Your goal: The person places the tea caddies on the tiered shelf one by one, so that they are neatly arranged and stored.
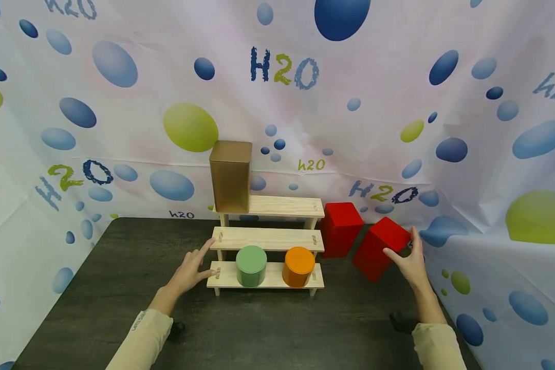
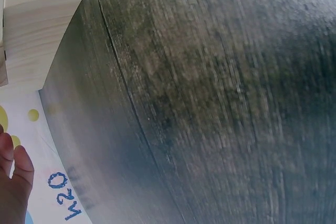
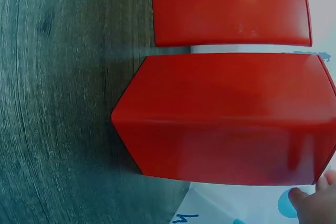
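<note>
A three-step wooden stand (image 1: 265, 239) is in the middle of the head view. At its left side my left hand (image 1: 187, 270) has its index fingertip at the middle step's end and its thumb at the lowest step's end. On the right, a red box (image 1: 374, 252) stands turned with a corner forward. My right hand (image 1: 409, 259) is beside its upper right part, thumb and fingers spread apart. In the right wrist view, fingertips (image 3: 328, 177) appear right at the edge of this box. Another red box (image 1: 339, 231) stands between it and the stand.
A tall gold-brown box (image 1: 231, 180) stands on the top step's left end. The lowest step carries a green tin (image 1: 251, 267) and an orange tin (image 1: 298, 268). A patterned cloth (image 1: 268, 118) encloses the dark wooden table (image 1: 134, 257) at the back and sides.
</note>
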Available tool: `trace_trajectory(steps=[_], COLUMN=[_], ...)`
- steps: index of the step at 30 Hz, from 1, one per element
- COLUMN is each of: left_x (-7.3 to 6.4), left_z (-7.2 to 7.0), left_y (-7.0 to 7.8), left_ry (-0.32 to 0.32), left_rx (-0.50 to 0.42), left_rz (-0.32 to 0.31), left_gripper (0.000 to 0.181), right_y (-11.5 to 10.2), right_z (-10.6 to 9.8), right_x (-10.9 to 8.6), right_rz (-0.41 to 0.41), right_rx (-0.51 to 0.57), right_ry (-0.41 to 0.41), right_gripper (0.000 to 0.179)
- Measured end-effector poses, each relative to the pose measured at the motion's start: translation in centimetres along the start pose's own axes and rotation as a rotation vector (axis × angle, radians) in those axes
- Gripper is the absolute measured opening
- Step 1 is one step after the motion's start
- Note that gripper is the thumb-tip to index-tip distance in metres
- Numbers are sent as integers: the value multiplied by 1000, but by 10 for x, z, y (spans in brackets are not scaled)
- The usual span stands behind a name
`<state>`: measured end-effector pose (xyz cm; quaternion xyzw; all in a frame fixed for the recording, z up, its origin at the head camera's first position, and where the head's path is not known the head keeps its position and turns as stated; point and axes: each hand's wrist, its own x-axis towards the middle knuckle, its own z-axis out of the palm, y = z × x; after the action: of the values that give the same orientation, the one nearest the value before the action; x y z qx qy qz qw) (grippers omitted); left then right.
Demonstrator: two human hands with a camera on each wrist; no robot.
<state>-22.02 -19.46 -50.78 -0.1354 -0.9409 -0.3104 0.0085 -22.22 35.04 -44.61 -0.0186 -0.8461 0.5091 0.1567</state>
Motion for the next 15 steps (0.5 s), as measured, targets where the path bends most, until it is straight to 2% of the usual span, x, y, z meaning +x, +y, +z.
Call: trace_trajectory(steps=[3, 7, 11, 15], left_x=[0, 0, -1, 0], left_z=[0, 1, 1, 1], left_y=[0, 0, -1, -1], left_ry=[1, 2, 12, 21], left_rx=[3, 0, 11, 12], left_rz=[0, 8, 9, 16], left_gripper=[88, 88, 88, 88], right_y=[-4, 1, 23, 30], right_z=[-1, -4, -1, 4], right_x=[-2, -1, 2, 4], right_rz=[22, 42, 47, 54], right_rx=[10, 38, 91, 142], right_ry=[0, 6, -10, -30], right_gripper=[100, 102, 105, 108])
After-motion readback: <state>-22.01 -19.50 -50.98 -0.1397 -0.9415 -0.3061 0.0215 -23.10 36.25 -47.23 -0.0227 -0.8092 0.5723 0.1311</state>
